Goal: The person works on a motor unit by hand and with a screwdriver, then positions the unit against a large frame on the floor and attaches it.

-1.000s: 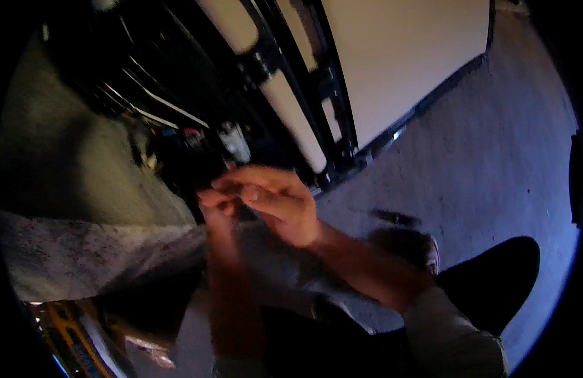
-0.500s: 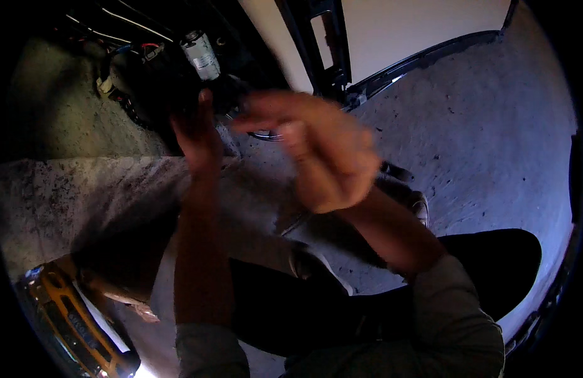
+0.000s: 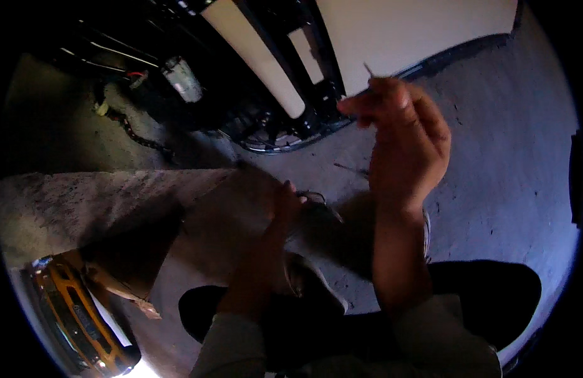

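Raised at the right of centre, my right hand (image 3: 408, 142) pinches a thin, short metal pin-like piece (image 3: 369, 70) between thumb and fingers, its tip pointing up. It is too small to tell its exact kind. Lower and to the left, my left hand (image 3: 285, 200) is in shadow with its fingers curled. A dark looped thing (image 3: 318, 199) shows beside those fingers; whether they hold it is unclear. Beyond both hands stands a dark assembly with a pale panel (image 3: 417, 31) and black trim. A silver cylinder (image 3: 182, 79) sits on its left part.
A cable harness (image 3: 137, 132) trails down on the left. Below it runs a rough concrete ledge (image 3: 96, 201). A thin rod-like thing (image 3: 349, 167) lies on the floor (image 3: 499, 157). At lower left are an orange-and-black object (image 3: 83, 315) and cardboard (image 3: 118, 280).
My right hand has moved right and turned upward, with the thin piece now showing. My left hand has drawn back from near the cylinder, toward me and right. The view has shifted slightly.
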